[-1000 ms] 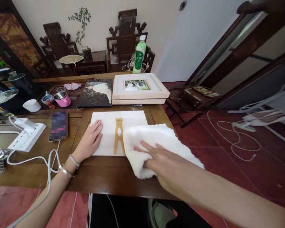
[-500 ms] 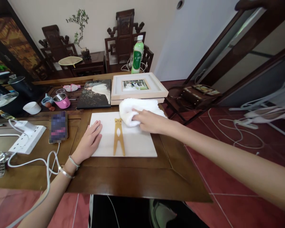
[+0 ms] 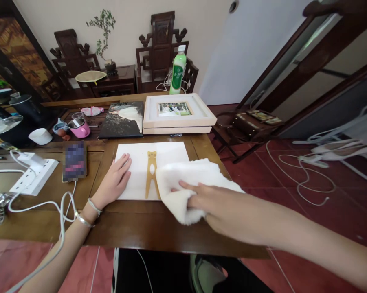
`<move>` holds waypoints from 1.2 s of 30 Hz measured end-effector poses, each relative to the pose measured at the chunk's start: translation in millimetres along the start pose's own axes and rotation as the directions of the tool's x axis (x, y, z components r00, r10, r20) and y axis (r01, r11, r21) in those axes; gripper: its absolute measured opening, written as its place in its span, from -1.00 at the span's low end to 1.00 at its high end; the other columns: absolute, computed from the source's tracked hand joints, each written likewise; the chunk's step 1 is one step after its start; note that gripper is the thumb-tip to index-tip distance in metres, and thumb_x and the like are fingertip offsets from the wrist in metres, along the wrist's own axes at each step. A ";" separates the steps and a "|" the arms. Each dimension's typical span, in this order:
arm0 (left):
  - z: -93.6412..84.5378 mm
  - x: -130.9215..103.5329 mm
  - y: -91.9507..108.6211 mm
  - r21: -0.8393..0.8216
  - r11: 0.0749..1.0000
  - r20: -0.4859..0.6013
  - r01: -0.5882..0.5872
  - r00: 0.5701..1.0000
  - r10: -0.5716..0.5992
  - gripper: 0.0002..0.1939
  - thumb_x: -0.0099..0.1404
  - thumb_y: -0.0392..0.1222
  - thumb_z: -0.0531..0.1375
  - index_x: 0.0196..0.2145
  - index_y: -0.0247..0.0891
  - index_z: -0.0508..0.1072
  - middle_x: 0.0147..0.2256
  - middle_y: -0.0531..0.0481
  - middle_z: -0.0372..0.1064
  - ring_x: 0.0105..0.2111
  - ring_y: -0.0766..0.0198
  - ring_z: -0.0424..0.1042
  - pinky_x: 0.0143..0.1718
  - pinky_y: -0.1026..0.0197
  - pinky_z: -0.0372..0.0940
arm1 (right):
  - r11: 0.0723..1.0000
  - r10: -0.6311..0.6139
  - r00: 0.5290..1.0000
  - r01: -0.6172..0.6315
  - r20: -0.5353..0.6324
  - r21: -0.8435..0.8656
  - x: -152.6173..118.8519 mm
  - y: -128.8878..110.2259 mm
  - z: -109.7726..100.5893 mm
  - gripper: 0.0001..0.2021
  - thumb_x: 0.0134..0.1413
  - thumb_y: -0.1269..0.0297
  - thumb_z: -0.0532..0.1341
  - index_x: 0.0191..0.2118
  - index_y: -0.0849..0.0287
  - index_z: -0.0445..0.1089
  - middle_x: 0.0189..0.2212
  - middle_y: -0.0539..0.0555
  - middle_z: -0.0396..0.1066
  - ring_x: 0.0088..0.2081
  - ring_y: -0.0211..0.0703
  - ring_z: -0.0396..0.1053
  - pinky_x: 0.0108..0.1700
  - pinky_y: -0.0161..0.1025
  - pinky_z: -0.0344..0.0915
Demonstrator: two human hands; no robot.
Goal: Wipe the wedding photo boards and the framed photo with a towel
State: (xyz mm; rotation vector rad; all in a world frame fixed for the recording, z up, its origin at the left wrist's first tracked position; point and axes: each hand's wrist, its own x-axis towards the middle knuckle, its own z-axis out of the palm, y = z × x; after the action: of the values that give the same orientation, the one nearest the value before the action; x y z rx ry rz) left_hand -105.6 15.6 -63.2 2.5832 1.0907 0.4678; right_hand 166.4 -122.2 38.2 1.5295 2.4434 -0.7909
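A power strip (image 3: 36, 175) sits on the left of a wooden counter (image 3: 134, 228), a white cord looping from it toward the near edge. Behind it stands a white cup (image 3: 40, 136); to the right, a phone (image 3: 75, 162) lies face up, with a pink mug (image 3: 80, 129) beyond it. The person's left hand (image 3: 116, 181), a bracelet and a bangle at the wrist, rests palm down on the left edge of a white board (image 3: 134, 154), its fingers extended and gripping nothing. Past the board lies a dark picture (image 3: 122, 119). On the board, a yellow cat-headed piece (image 3: 152, 173) lies flat, its two legs toward the person. Farther back, a green bottle (image 3: 177, 75) rises behind a pale frame (image 3: 177, 110). At right, a fluffy white cloth (image 3: 198, 171) covers the board's near right corner, its left edge against or just beside the piece; contact cannot be told. The right hand (image 3: 210, 203) presses down on it, fingers partly curled and holding a fold, some of them hidden in the pile.
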 end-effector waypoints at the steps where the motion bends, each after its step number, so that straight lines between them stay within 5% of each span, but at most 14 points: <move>1: -0.1 0.0 0.1 0.001 1.000 0.000 0.000 1.000 0.000 -0.51 0.46 -0.13 -0.10 0.26 -0.31 0.19 0.33 -0.25 0.01 0.36 0.05 -0.06 0.34 -0.17 -0.16 | 0.999 0.034 0.999 -0.034 -0.009 0.000 6.5 6.2 -4.0 -0.55 -0.14 0.71 -0.01 -0.22 0.19 0.47 0.19 0.27 0.28 0.06 0.12 0.38 0.02 -0.05 0.31; 8: -0.2 0.3 1.4 -0.004 1.000 0.005 0.006 1.000 -0.006 -0.51 0.46 -0.13 -0.10 0.27 -0.31 0.19 0.34 -0.24 0.00 0.36 0.06 -0.08 0.34 -0.18 -0.17 | 0.997 -0.017 0.978 0.001 -0.207 -0.076 69.3 69.9 -23.5 -0.57 -0.14 0.66 0.01 -0.19 0.22 0.46 -0.20 0.20 0.49 -0.15 0.04 0.43 -0.12 -0.18 0.29; 12: -0.7 0.4 1.4 -0.008 1.000 0.009 0.011 1.000 -0.011 -0.50 0.46 -0.12 -0.10 0.27 -0.32 0.19 0.34 -0.24 0.00 0.36 0.06 -0.08 0.34 -0.17 -0.17 | 0.993 -0.069 0.946 0.033 -0.318 -0.116 90.0 91.8 -24.9 -0.55 -0.15 0.66 0.01 -0.17 0.21 0.46 -0.13 0.20 0.47 -0.09 0.04 0.41 -0.08 -0.17 0.28; 18: -0.5 0.4 0.3 -0.008 1.000 0.009 0.007 1.000 -0.007 -0.50 0.46 -0.12 -0.10 0.27 -0.34 0.19 0.33 -0.24 0.00 0.36 0.07 -0.08 0.34 -0.16 -0.18 | 0.995 -0.028 0.952 -0.002 -0.304 -0.100 65.6 56.9 -9.6 -0.52 -0.22 0.74 0.00 -0.20 0.26 0.47 0.10 0.31 0.37 0.27 0.20 0.12 0.18 0.09 0.16; 22: 0.8 0.8 -0.3 -0.004 1.000 0.003 0.007 1.000 -0.007 -0.50 0.46 -0.12 -0.11 0.27 -0.33 0.19 0.33 -0.24 0.01 0.36 0.07 -0.07 0.34 -0.16 -0.18 | 0.993 -0.109 0.977 0.098 -0.185 -0.065 22.3 15.2 11.4 -0.56 -0.21 0.74 0.01 -0.28 0.24 0.49 0.14 0.32 0.33 0.23 0.25 0.19 0.18 0.17 0.19; 26: 0.8 0.6 0.1 0.007 1.000 0.004 0.007 1.000 -0.007 -0.50 0.46 -0.13 -0.12 0.26 -0.37 0.20 0.33 -0.27 0.01 0.36 0.07 -0.08 0.34 -0.15 -0.17 | 0.975 -0.220 0.962 0.220 -0.162 -0.023 -5.5 -3.5 24.8 -0.55 -0.13 0.66 0.08 -0.15 0.14 0.48 0.10 0.20 0.39 0.22 0.20 0.21 0.17 0.14 0.23; 31: 0.0 -0.1 0.8 0.009 1.000 -0.001 0.002 1.000 -0.002 -0.51 0.46 -0.14 -0.11 0.26 -0.33 0.20 0.33 -0.25 0.01 0.36 0.06 -0.06 0.34 -0.16 -0.16 | 0.993 -0.076 0.995 0.070 -0.068 -0.095 11.5 9.8 9.6 -0.57 -0.15 0.71 0.03 -0.24 0.19 0.49 0.20 0.29 0.27 0.21 0.18 0.24 0.16 0.10 0.26; 36: 0.2 0.2 0.1 0.010 1.000 0.007 0.005 1.000 -0.005 -0.51 0.46 -0.13 -0.11 0.26 -0.35 0.19 0.33 -0.26 0.01 0.36 0.06 -0.07 0.34 -0.17 -0.16 | 0.992 -0.033 0.979 0.008 -0.201 -0.123 61.6 48.4 -10.6 -0.56 -0.15 0.72 0.01 -0.20 0.26 0.48 0.26 0.35 0.16 0.33 0.20 -0.02 0.21 0.08 0.17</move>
State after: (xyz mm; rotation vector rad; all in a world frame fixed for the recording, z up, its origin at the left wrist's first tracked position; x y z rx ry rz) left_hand -105.4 15.6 -63.3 2.5877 1.0996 0.4528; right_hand 181.4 -51.5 6.0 1.6133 2.5995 -0.5004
